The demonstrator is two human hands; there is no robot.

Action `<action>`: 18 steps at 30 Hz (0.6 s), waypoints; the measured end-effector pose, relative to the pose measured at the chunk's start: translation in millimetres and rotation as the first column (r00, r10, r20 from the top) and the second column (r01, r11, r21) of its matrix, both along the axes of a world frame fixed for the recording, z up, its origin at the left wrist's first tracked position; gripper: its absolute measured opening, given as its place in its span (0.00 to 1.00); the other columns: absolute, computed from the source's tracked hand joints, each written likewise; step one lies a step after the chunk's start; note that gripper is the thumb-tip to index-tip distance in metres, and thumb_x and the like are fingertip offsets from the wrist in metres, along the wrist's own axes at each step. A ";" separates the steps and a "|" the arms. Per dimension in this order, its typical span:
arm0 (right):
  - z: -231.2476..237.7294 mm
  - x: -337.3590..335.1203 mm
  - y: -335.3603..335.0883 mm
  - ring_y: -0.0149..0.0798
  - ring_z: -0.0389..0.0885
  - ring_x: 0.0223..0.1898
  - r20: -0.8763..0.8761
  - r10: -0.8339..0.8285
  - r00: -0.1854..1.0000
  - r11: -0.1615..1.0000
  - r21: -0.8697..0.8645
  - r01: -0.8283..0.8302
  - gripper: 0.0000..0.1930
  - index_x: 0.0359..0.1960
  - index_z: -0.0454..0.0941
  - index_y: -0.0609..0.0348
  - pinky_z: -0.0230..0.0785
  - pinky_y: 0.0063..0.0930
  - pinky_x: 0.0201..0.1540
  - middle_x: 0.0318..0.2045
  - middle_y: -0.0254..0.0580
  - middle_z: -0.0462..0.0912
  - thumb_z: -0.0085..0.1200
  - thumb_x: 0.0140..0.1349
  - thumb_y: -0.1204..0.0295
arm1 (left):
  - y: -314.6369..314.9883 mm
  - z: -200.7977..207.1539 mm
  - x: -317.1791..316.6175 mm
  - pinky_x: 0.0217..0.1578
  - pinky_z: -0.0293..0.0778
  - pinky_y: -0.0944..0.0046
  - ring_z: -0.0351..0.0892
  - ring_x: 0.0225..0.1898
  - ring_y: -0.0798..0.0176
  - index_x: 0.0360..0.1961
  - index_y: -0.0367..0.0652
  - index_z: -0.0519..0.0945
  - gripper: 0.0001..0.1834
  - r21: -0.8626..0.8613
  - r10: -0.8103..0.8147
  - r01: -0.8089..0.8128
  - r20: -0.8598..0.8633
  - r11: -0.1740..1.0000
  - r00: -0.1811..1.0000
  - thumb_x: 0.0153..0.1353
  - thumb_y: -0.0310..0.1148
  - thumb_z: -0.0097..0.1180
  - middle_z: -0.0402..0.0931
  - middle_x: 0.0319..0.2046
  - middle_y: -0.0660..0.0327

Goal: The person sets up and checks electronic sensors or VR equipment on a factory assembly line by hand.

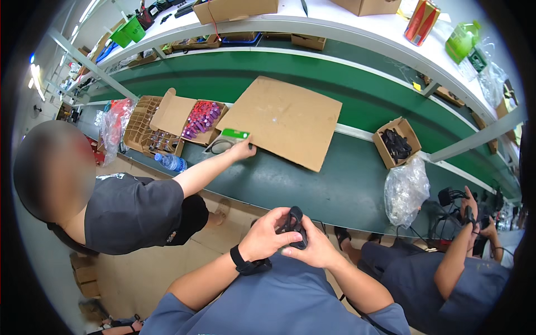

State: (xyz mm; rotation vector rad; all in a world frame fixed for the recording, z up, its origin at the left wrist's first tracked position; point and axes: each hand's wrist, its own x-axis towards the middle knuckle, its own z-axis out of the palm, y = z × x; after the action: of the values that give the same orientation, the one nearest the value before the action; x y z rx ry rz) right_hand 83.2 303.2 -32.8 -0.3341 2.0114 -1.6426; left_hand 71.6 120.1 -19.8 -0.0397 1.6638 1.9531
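In front of my body, just off the near edge of the green bench, both my hands hold one small black item with a loop [296, 215], perhaps a coiled cable; its exact kind is hard to make out. My left hand [267, 237], with a black band on the wrist, closes around its left side, the thumb pressing on it. Around the right side, my right hand [317, 247] grips it with the thumb low. Fingers cover part of the item.
At left a person's hand [241, 151] touches a green-topped clear package [230, 140] beside a large cardboard sheet [285, 120]. Purple-and-red pieces fill a box [202, 118]. To the right are a box of black parts [395, 144], a plastic bag [406, 192] and another person handling black cables.
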 end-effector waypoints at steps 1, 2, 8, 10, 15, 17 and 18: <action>1.2 7.8 -5.7 0.43 0.72 0.56 -0.026 -0.065 0.998 0.998 0.013 0.065 0.39 0.61 0.64 0.59 0.66 0.37 0.58 0.53 0.47 0.73 0.69 0.48 0.61 | -5.1 1.8 3.9 0.51 0.72 0.66 0.75 0.47 0.69 0.53 0.35 0.71 0.22 0.018 0.040 -0.041 0.028 0.999 0.999 0.58 0.25 0.63 0.76 0.45 0.61; 4.3 12.3 -8.3 0.43 0.72 0.56 -0.037 -0.072 0.997 0.997 0.024 0.073 0.39 0.61 0.64 0.59 0.66 0.37 0.58 0.53 0.47 0.73 0.69 0.48 0.61 | -11.5 4.3 7.3 0.50 0.73 0.66 0.76 0.45 0.69 0.51 0.35 0.73 0.20 0.034 0.077 -0.079 0.056 0.996 0.995 0.59 0.25 0.62 0.77 0.43 0.62; 2.3 59.8 -30.5 0.32 0.75 0.47 0.089 -0.168 0.982 0.940 -0.287 0.186 0.28 0.53 0.70 0.60 0.68 0.29 0.51 0.45 0.38 0.77 0.63 0.52 0.64 | -55.4 24.0 36.1 0.44 0.75 0.69 0.77 0.42 0.72 0.46 0.37 0.74 0.10 0.169 0.003 -0.005 0.011 0.986 1.000 0.63 0.23 0.55 0.77 0.43 0.62; 3.4 77.9 -46.5 0.31 0.74 0.47 0.143 -0.171 0.975 0.911 -0.355 0.212 0.28 0.54 0.69 0.60 0.67 0.29 0.52 0.45 0.37 0.76 0.62 0.53 0.62 | -72.0 30.1 46.5 0.39 0.75 0.71 0.77 0.39 0.73 0.45 0.39 0.74 0.10 0.185 -0.021 0.006 0.076 0.983 0.997 0.64 0.26 0.55 0.78 0.42 0.62; 20.6 119.0 -81.6 0.34 0.68 0.54 0.151 -0.203 0.967 0.879 -0.408 0.248 0.32 0.58 0.61 0.62 0.60 0.33 0.59 0.51 0.42 0.70 0.55 0.58 0.55 | -101.3 42.4 81.4 0.39 0.76 0.68 0.77 0.40 0.71 0.48 0.37 0.73 0.12 0.207 -0.150 0.133 0.065 0.969 0.987 0.65 0.27 0.54 0.77 0.41 0.63; 25.5 135.1 -92.2 0.34 0.68 0.55 0.149 -0.240 0.959 0.864 -0.417 0.281 0.32 0.58 0.61 0.62 0.60 0.33 0.60 0.52 0.42 0.70 0.56 0.58 0.55 | -107.4 46.0 96.3 0.41 0.77 0.67 0.77 0.42 0.71 0.50 0.36 0.73 0.13 0.254 -0.104 0.096 0.018 0.962 0.994 0.65 0.28 0.53 0.77 0.43 0.62; 28.5 142.9 -96.9 0.34 0.67 0.55 0.147 -0.262 0.954 0.852 -0.430 0.300 0.32 0.58 0.61 0.62 0.59 0.33 0.60 0.52 0.43 0.69 0.56 0.58 0.55 | -110.5 50.0 103.9 0.41 0.77 0.67 0.77 0.42 0.71 0.50 0.36 0.73 0.13 0.257 -0.114 0.106 0.015 0.961 0.993 0.65 0.28 0.53 0.77 0.43 0.62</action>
State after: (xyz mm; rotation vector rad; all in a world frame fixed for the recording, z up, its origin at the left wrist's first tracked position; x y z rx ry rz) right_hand 226.1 206.3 -4.3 -0.1265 1.6578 -2.2711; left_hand 175.5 9.6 30.2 0.1188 1.3534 2.0547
